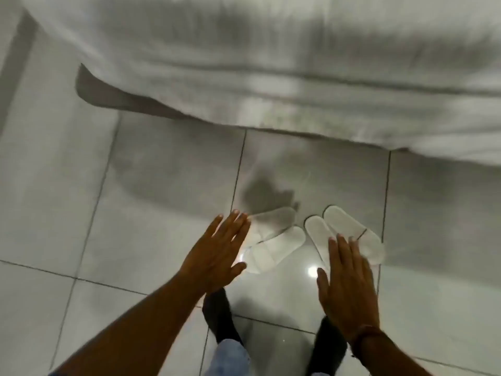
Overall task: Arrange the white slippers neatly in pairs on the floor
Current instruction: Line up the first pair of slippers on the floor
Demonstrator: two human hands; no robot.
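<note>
Lying flat — white slippers (311, 234), glossy tiles (162, 185)

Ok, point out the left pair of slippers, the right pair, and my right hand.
left pair of slippers (273, 248): head view, on the nearer slipper's upper.
right pair of slippers (344, 223): head view, on the farther slipper's sole area.
right hand (349, 291): head view, on the back of the hand.

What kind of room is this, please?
Probably a hotel bedroom: white bedding hangs down to a glossy tiled floor, and thin white slippers of the disposable sort lie beside it.
</note>
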